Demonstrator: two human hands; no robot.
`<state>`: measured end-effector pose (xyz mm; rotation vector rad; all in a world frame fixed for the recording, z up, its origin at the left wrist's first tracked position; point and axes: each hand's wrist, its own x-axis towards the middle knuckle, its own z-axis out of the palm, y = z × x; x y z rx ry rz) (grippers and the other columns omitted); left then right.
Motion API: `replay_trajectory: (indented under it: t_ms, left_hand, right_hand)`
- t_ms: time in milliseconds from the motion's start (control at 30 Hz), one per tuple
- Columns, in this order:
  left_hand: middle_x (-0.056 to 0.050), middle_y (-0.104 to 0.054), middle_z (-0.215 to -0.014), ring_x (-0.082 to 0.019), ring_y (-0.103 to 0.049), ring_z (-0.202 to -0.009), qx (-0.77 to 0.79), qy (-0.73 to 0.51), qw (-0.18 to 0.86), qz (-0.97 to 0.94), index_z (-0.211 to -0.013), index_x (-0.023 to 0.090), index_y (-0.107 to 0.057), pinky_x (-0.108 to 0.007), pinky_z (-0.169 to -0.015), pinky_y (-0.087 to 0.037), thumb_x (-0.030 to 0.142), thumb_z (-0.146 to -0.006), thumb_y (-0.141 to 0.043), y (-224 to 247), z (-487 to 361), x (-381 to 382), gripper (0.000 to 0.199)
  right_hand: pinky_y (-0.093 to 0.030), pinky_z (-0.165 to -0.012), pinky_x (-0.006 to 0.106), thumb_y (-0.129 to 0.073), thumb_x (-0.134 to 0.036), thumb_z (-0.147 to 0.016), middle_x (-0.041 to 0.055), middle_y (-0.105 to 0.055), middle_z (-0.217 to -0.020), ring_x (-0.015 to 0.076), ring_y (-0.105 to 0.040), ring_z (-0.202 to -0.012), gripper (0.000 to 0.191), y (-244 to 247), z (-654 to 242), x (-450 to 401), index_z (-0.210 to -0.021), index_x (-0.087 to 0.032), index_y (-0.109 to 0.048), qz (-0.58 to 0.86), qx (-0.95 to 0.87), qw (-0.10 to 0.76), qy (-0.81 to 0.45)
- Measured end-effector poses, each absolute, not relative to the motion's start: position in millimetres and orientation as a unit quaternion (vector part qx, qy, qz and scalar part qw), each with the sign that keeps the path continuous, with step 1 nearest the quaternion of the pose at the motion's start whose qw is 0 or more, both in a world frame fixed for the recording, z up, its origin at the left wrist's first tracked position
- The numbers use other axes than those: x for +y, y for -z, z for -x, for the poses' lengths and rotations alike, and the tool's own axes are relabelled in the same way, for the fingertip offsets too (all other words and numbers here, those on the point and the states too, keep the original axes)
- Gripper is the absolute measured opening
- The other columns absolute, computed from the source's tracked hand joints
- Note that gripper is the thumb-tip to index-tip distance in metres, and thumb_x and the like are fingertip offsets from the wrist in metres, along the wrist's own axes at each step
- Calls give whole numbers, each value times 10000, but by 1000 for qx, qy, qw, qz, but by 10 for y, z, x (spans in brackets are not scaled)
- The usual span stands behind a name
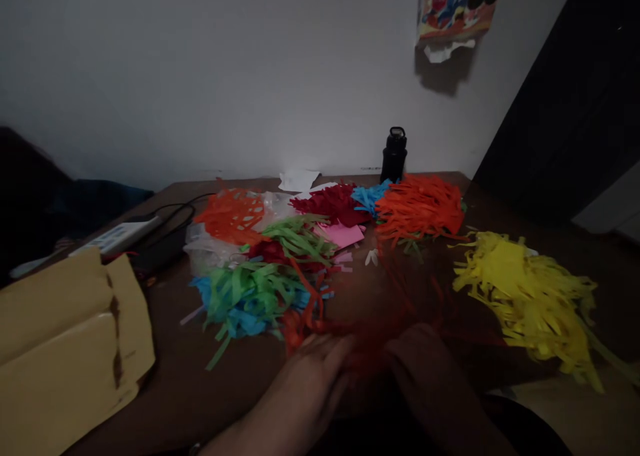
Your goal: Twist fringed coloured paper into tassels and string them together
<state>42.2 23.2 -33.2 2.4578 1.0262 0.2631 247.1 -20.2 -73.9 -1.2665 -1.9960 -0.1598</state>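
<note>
My left hand (317, 366) and my right hand (420, 359) are close together at the front edge of the brown table (175, 389). Dark red-orange paper strips (367, 343), blurred by motion, lie between them. The fingers of my left hand are closed on these strips. My right hand is dim and smeared, its fingertips at the strips' right side. Loose red-orange strands run from there up toward the orange fringed bundle (423, 206). Left of my hands lies a green and blue fringed pile (250, 293).
A yellow fringed bundle (530, 296) lies at the right. Dark red fringe (333, 203), pink paper (343, 235) and orange netted paper (233, 215) are farther back. A black bottle (394, 156) stands near the wall. At the left are a brown envelope (60, 356) and a power strip (120, 233).
</note>
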Motion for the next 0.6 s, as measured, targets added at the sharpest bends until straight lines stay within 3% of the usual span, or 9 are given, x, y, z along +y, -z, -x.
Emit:
replay_trajectory:
  t_ms: [67,167,333,467,600]
  left_hand:
    - [-71,-712,-956,-220,-665,-902,413,-78,257,-870,-956,195,-609,-324,-767,-521,114,-915,-436,332,-438,293,195]
    - [-73,-702,-869,-202,-670,-805,445,-59,280,-849,-840,192,-581,-273,-660,-491,194,-965,-388,312,-441,371,230]
    - [-70,-725,-875,-204,-697,-771,472,-51,227,-850,-964,193,-573,-269,-644,-482,183,-973,-388,305,-470,421,186]
    - [-94,-736,-914,-227,-718,-771,492,0,119,-862,-1017,180,-556,-295,-638,-509,136,-971,-376,299,-525,444,191]
    - [-136,-726,-998,-263,-734,-830,498,31,87,-862,-1075,156,-545,-342,-673,-546,33,-906,-403,276,-573,461,253]
  right_hand:
    - [-412,-711,321,-341,-145,-1008,20,-641,-706,183,-582,-679,307,731,-2467,-168,-836,-199,-589,523,-766,369,64]
    - [-394,-675,316,-363,-146,-999,26,-656,-708,186,-595,-663,316,766,-2457,-89,-811,-202,-610,567,-756,319,73]
    - [-378,-674,343,-518,-90,-914,17,-678,-678,207,-627,-619,169,885,-2418,66,-856,-193,-637,604,-759,225,92]
    - [-384,-628,335,-551,-52,-883,12,-680,-660,208,-644,-591,157,908,-2374,159,-884,-185,-635,619,-756,190,96]
    - [-352,-547,322,-568,-32,-861,31,-670,-648,211,-616,-544,157,871,-2344,209,-877,-169,-642,633,-744,178,115]
